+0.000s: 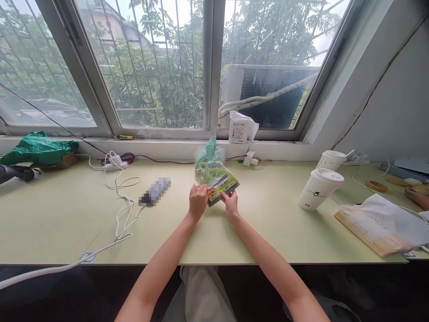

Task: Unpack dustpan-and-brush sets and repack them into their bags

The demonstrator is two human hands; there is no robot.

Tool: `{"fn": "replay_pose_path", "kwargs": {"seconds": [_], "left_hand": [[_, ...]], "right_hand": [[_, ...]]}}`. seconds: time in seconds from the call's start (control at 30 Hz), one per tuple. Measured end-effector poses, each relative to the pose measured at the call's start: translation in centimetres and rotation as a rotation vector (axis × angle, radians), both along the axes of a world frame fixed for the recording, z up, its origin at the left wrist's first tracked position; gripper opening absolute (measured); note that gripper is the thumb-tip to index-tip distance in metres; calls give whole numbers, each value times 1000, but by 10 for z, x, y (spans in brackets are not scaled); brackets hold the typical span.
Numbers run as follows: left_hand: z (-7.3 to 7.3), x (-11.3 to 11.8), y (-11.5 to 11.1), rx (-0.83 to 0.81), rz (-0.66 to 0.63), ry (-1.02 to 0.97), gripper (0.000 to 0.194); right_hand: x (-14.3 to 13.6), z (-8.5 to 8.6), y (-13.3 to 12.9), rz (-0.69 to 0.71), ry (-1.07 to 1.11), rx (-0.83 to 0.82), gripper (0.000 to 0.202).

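Note:
Over the middle of the desk, my hands hold a small green brush-and-dustpan set [221, 184] in a clear wrapper. It is tilted, with a printed label across its front and dark bristles along the lower edge. My left hand [199, 200] is closed on its left side. At its lower right corner, my right hand [230, 202] grips the edge, the thumb on the label. Just behind, several similar green pieces in clear wrapping [210, 152] lean by the window wall, partly hidden by the held set.
White cables and a power strip [116, 165] lie left, near a blurred-out object [156, 192]. Farther left is a green plastic bag [40, 147]. Lidded paper cups [317, 194] and a tissue pack [378, 223] stand right. At the far right edge another person's hand [417, 196] shows.

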State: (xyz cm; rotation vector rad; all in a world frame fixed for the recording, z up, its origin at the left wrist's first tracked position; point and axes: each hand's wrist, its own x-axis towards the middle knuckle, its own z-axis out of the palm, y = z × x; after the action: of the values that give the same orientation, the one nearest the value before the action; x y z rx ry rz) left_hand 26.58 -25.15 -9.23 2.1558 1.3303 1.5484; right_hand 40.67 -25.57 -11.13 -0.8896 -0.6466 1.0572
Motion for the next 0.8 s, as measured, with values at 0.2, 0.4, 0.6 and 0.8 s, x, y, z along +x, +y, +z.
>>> {"fn": "replay_pose_path", "kwargs": {"seconds": [0.2,0.4,0.6,0.8], "left_hand": [[4,-1,-5,-41,-83,18,25],[2,5,-7,-108,-146,60,25],[1,9,-6,-143,-156,-91,35],[4,14,-8,-207,-196,-130,30]], "right_hand": [[0,1,-1,26,13,9,44],[0,1,2,8,13,3,45],[1,0,0,7,-4,13,47],[2,-3,1,22,14,-6,43]]}}
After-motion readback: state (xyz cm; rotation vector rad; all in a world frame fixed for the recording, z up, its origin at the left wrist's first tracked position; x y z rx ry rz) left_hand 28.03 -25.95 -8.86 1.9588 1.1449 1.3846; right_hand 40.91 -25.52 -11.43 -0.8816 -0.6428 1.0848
